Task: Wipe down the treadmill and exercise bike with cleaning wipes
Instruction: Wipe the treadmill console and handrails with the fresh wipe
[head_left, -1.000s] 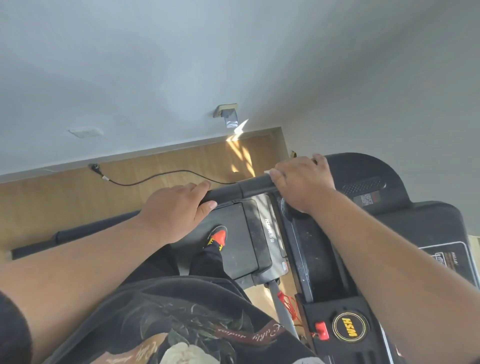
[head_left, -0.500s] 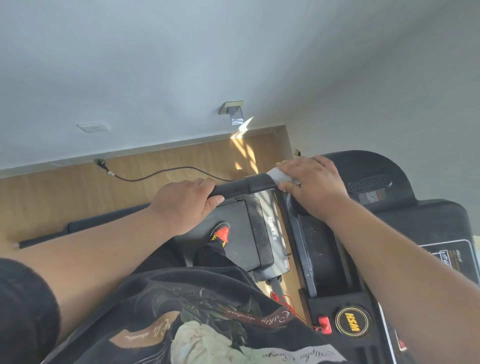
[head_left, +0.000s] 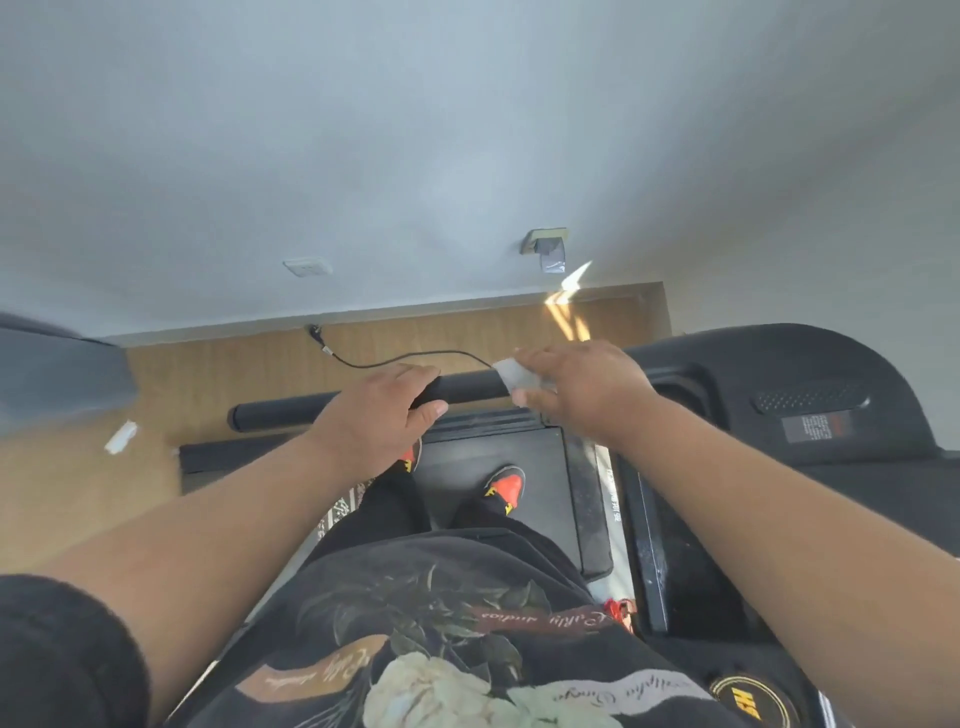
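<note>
I stand on the black treadmill (head_left: 789, 395), whose padded handrail (head_left: 467, 388) runs across the middle of the view. My left hand (head_left: 382, 410) grips the rail, fingers over the top and thumb under it. Right of it, my right hand (head_left: 576, 387) holds a white cleaning wipe (head_left: 514, 376) wrapped round the rail, where the rail meets the console. The wipe's left edge shows past my fingers. The running belt (head_left: 519, 457) lies below, with my feet on it.
The wooden floor (head_left: 208, 374) and grey wall lie beyond the rail. A black cable (head_left: 395, 358) trails across the floor. A crumpled white scrap (head_left: 120, 437) lies on the floor at left, near a grey object (head_left: 52, 374) at the left edge.
The view has tilted down, so both feet now show. My right hand has shifted a little left along the rail, exposing more of the wipe. My left hand keeps its grip.
</note>
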